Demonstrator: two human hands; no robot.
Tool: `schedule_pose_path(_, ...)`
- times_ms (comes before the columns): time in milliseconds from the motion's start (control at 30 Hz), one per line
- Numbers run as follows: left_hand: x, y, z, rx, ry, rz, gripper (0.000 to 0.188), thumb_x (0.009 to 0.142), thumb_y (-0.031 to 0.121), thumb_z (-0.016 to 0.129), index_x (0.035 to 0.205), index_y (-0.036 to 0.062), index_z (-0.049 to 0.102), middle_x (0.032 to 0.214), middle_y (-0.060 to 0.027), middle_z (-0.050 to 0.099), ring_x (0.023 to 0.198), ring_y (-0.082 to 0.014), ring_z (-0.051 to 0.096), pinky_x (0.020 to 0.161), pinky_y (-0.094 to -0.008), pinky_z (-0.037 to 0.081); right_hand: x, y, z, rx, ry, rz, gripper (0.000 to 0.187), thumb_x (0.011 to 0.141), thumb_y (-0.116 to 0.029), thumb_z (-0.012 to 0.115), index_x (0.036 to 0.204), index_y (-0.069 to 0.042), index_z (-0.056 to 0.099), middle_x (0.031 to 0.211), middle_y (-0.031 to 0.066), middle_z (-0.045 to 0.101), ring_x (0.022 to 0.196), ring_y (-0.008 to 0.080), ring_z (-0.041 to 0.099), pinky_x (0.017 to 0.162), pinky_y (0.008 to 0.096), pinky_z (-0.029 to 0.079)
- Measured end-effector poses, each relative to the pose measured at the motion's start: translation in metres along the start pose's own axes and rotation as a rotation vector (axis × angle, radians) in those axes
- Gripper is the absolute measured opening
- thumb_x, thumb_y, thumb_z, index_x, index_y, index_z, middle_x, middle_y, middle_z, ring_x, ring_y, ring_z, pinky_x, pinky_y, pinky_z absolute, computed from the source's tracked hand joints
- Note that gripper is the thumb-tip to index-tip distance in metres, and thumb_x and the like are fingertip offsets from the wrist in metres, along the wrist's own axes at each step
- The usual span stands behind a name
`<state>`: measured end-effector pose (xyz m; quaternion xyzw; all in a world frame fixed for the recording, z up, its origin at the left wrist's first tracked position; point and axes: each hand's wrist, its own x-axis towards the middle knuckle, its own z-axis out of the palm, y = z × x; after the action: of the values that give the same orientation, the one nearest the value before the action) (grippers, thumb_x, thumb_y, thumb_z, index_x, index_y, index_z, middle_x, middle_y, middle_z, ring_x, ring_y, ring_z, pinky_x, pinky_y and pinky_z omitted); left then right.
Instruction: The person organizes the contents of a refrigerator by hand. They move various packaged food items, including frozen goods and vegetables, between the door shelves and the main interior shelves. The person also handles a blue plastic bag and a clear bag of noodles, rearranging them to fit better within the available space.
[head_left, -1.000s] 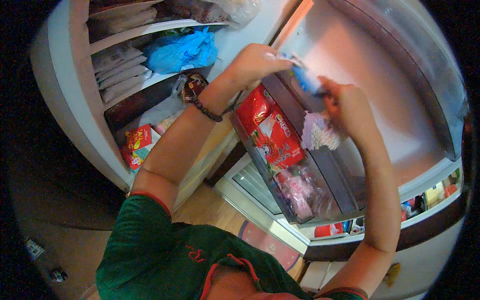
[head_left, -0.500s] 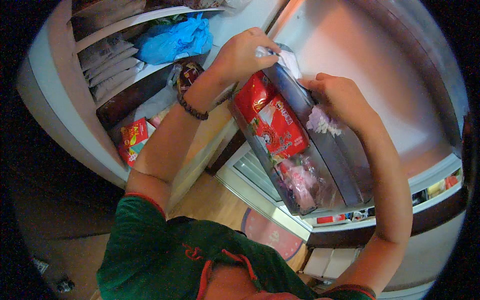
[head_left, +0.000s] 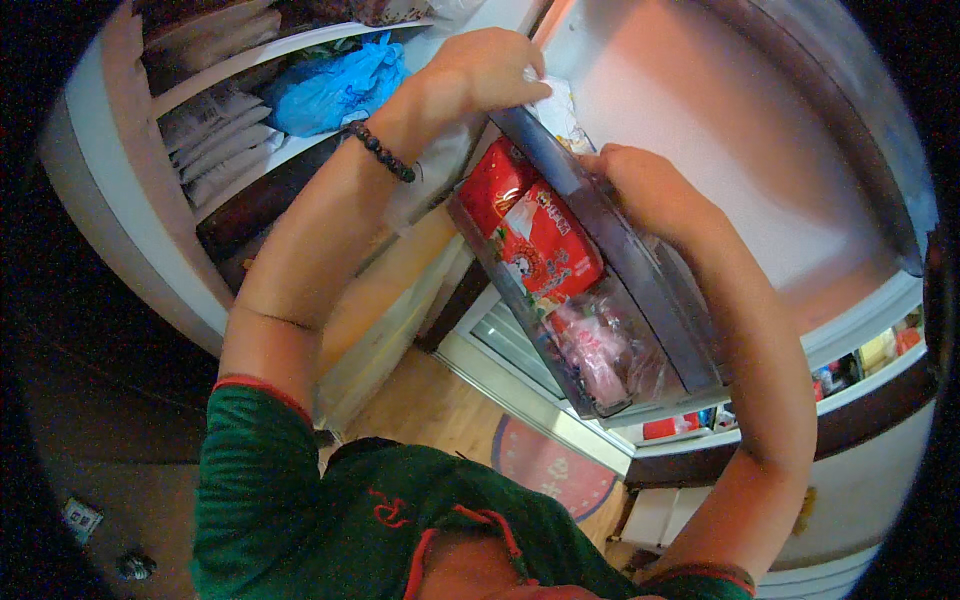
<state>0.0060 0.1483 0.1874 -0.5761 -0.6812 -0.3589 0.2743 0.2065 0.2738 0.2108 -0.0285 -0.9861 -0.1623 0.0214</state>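
My left hand (head_left: 490, 70) is closed, thumb and fingers pinching a thin white crumpled sheet (head_left: 562, 112) at the far end of a grey see-through bin (head_left: 640, 270). Whether the sheet is paper, cloth or plastic I cannot tell. My right hand (head_left: 650, 190) curls over the bin's right side, fingers by the sheet's lower end. Its fingertips are partly hidden, so what they hold does not show. Two red packets (head_left: 545, 240) lie in the bin's left compartment. Nearer me in that compartment sits a clear bag with something pink (head_left: 595, 350).
On the left, shelves hold a blue plastic bag (head_left: 345, 85) and several stacked grey packets (head_left: 225, 130). A pale panel (head_left: 720, 130) rises behind the bin. Lower right, a door shelf (head_left: 690, 425) carries small packages. A pink mat (head_left: 550, 465) lies on the wooden floor.
My left hand has moved up and left, and more of the white sheet shows. The pinkish-white crumpled piece below my right hand is out of sight. The bin has shifted slightly left.
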Motion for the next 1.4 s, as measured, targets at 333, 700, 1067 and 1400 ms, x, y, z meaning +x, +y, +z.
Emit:
schedule_pose_path(333, 0.004, 0.010, 0.005, -0.045, 0.025, -0.130, 0.046, 0.078, 0.049, 0.060, 0.078, 0.0041, 0.070, 0.070, -0.0143, 0.066, 0.066, -0.0301, 0.064, 0.065, -0.0413, 0.050, 0.001, 0.027, -0.050, 0.182, 0.569, 0.060, 0.044, 0.073, -0.004, 0.059, 0.116, -0.010, 0.059, 0.105, 0.0168, 0.063, 0.088, 0.0336, 0.063, 0.080, 0.0434, 0.050)
schedule_pose_path(700, -0.069, 0.017, 0.002, -1.926, 0.452, -0.619, 0.041, 0.090, 0.044, 0.055, 0.077, 0.0056, 0.059, 0.087, -0.0103, 0.056, 0.071, -0.0153, 0.054, 0.053, -0.0275, 0.045, 0.071, 0.030, 0.013, -0.674, 0.208, -0.273, 0.048, 0.085, -0.024, 0.051, 0.126, 0.002, 0.049, 0.131, 0.0180, 0.048, 0.123, 0.0282, 0.046, 0.106, 0.0382, 0.032)
schedule_pose_path(1067, -0.080, 0.003, 0.014, -2.364, 0.170, -0.336, 0.027, 0.085, 0.024, 0.048, 0.093, -0.0013, 0.053, 0.103, -0.0181, 0.055, 0.089, -0.0256, 0.056, 0.081, -0.0376, 0.047, 0.055, 0.037, -0.014, -0.767, 0.270, -0.203, 0.049, 0.081, -0.006, 0.051, 0.129, 0.002, 0.044, 0.134, 0.0165, 0.047, 0.126, 0.0277, 0.043, 0.105, 0.0356, 0.035)
schedule_pose_path(1400, -0.068, 0.023, 0.022, -2.199, 0.171, -0.207, 0.032, 0.082, 0.014, 0.046, 0.107, -0.0051, 0.051, 0.110, -0.0185, 0.056, 0.103, -0.0295, 0.053, 0.098, -0.0404, 0.038, -0.076, 0.021, -0.034, -0.702, 0.269, -0.033, 0.037, 0.070, 0.003, 0.057, 0.107, 0.003, 0.059, 0.118, 0.0126, 0.056, 0.111, 0.0293, 0.051, 0.096, 0.0391, 0.040)
